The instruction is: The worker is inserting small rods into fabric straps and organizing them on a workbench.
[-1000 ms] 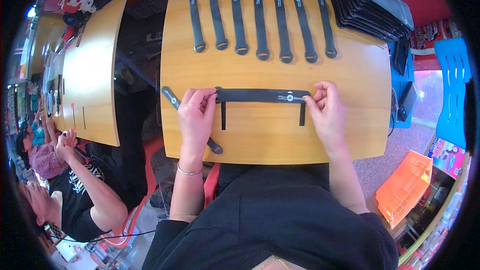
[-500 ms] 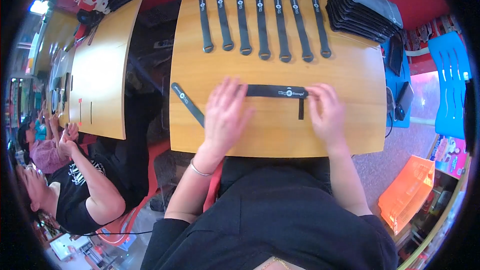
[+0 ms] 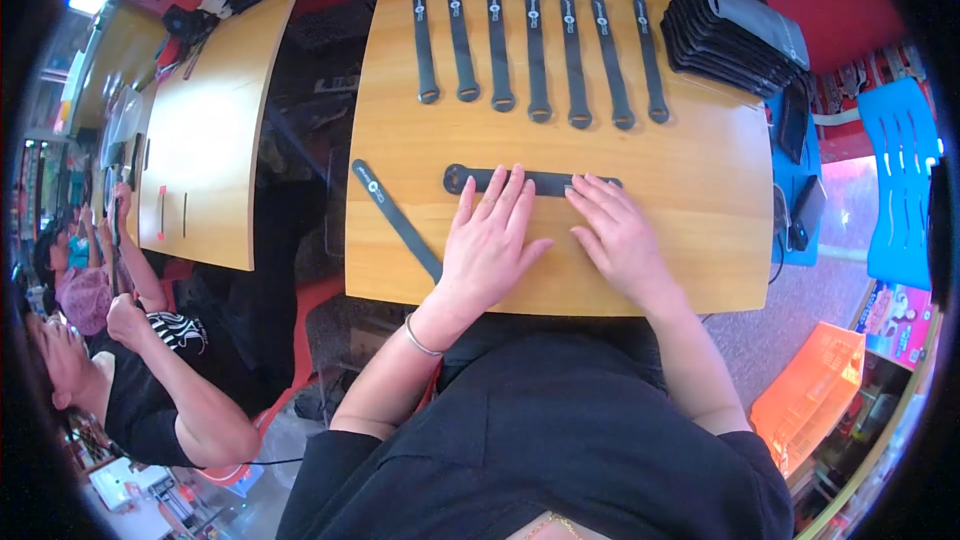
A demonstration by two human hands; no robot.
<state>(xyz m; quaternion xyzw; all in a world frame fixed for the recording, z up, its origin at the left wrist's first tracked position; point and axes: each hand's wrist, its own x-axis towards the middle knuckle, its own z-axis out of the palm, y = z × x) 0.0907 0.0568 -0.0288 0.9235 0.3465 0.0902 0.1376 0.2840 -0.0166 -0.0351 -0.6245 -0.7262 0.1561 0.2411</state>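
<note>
A black strap (image 3: 548,183) with a round slotted end at the left lies crosswise on the wooden table in front of me. My left hand (image 3: 493,242) rests flat on its left part, fingers stretched out. On its right part lies my right hand (image 3: 622,240), also with fingers extended, covering the printed area. Neither hand grips anything. Slanting beside my left wrist is another black strap (image 3: 402,223), its lower end close to the wrist. Farther back, several similar straps (image 3: 537,55) lie side by side, round slotted ends toward me.
A stack of folded black pieces (image 3: 735,30) stands at the back right. Blue stools (image 3: 800,200) and an orange crate (image 3: 808,400) are to the right. At the left, a co-worker (image 3: 170,370) sits by another wooden table (image 3: 205,160).
Both hands have flattened onto the strap, the right one moving left over the print. The short dark strip that hung below the strap no longer shows. The co-worker's arms have shifted.
</note>
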